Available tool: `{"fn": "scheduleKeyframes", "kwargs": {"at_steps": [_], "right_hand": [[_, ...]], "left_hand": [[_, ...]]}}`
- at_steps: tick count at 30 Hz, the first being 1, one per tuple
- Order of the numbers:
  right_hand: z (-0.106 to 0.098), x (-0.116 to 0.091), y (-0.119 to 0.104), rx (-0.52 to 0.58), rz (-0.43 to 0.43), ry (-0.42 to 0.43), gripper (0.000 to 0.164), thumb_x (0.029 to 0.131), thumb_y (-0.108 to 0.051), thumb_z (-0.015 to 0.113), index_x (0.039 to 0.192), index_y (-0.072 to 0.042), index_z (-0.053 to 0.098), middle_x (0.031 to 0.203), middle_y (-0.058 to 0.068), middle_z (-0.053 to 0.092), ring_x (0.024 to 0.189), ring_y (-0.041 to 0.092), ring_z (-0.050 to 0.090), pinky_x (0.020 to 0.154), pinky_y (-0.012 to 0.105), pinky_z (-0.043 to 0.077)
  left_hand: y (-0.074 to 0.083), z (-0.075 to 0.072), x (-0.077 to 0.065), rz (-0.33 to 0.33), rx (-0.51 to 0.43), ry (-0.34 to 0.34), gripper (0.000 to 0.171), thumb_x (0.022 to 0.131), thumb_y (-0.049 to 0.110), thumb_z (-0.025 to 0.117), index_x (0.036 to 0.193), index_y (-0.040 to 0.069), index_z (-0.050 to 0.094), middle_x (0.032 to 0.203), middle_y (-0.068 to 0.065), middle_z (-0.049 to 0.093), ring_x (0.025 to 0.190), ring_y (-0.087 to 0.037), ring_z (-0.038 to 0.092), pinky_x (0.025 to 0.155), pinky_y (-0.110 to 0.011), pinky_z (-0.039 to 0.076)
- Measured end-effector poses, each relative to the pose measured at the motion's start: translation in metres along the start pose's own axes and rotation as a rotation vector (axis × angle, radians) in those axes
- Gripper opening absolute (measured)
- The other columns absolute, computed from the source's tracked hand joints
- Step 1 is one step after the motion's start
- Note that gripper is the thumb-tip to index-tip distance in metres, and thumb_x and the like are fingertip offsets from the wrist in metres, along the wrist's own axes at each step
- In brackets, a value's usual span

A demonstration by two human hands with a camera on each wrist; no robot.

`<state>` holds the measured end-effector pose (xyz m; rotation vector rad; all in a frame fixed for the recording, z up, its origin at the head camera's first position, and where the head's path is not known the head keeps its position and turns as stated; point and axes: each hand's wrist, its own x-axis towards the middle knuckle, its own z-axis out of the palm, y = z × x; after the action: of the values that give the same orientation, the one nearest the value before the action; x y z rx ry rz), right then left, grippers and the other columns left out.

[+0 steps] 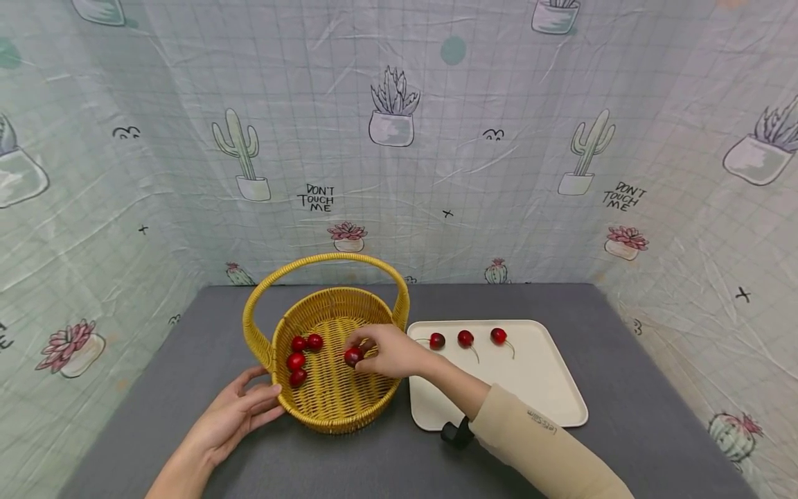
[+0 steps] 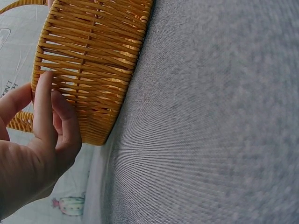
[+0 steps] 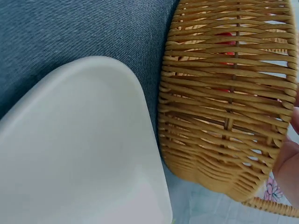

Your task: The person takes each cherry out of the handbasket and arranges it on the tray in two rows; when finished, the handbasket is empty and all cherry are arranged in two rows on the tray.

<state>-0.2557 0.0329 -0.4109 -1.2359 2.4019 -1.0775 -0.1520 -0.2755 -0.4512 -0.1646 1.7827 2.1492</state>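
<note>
A round yellow wicker basket point(image 1: 337, 419) with a tall arched handle sits left of centre, with several red cherries point(image 1: 296, 361) inside, along its left side. My left hand point(image 1: 233, 419) holds the basket's rim at the left, fingers against the woven side; the left wrist view shows that hand point(image 2: 37, 144) close up. Over the basket's right half, my right hand point(image 1: 389, 352) pinches a dark red cherry point(image 1: 353, 357) between thumb and fingers, above the woven bottom. Only part of the right hand point(image 3: 287, 170) shows past the rim in the right wrist view.
To the basket's right lies a cream tray point(image 1: 499, 395), its left edge close to the basket. Three stemmed cherries point(image 1: 465, 339) are in a row along its far side. The grey tabletop point(image 1: 299, 471) meets a patterned cloth backdrop point(image 1: 436, 173) at the back.
</note>
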Motion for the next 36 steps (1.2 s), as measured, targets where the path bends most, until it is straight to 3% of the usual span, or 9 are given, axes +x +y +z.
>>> {"fn": "scheduleKeyframes", "kwargs": {"at_steps": [11,26,36], "right_hand": [[-0.007,-0.025,0.0,0.134,0.017,0.053,0.026,0.092,-0.003,0.077,0.117,-0.009,0.07,0.114,-0.001,0.068,0.109,0.018,0.066,0.085,0.022,0.058],[-0.023,-0.057,0.002,0.227,0.058,0.077,0.028,0.094,0.001,0.073,0.12,-0.006,0.069,0.113,0.003,0.067,0.107,0.022,0.066,0.087,0.027,0.06],[-0.033,-0.075,0.005,0.301,0.076,0.092,0.029,0.093,0.004,0.073,0.119,-0.008,0.069,0.118,0.002,0.065,0.115,0.025,0.064,0.087,0.03,0.06]], "left_hand": [[0.001,0.0,-0.001,-0.004,0.017,0.004,0.081,0.106,0.017,0.061,0.159,0.0,0.002,0.127,-0.017,0.065,0.116,-0.023,0.066,0.102,-0.045,0.053],[0.002,-0.001,-0.001,-0.004,0.018,0.007,0.082,0.106,0.018,0.061,0.16,0.001,0.002,0.13,-0.018,0.063,0.119,-0.025,0.064,0.103,-0.046,0.052],[0.003,0.0,-0.002,-0.001,0.014,0.008,0.081,0.106,0.017,0.061,0.16,0.001,0.002,0.13,-0.018,0.063,0.118,-0.025,0.065,0.102,-0.045,0.053]]}}
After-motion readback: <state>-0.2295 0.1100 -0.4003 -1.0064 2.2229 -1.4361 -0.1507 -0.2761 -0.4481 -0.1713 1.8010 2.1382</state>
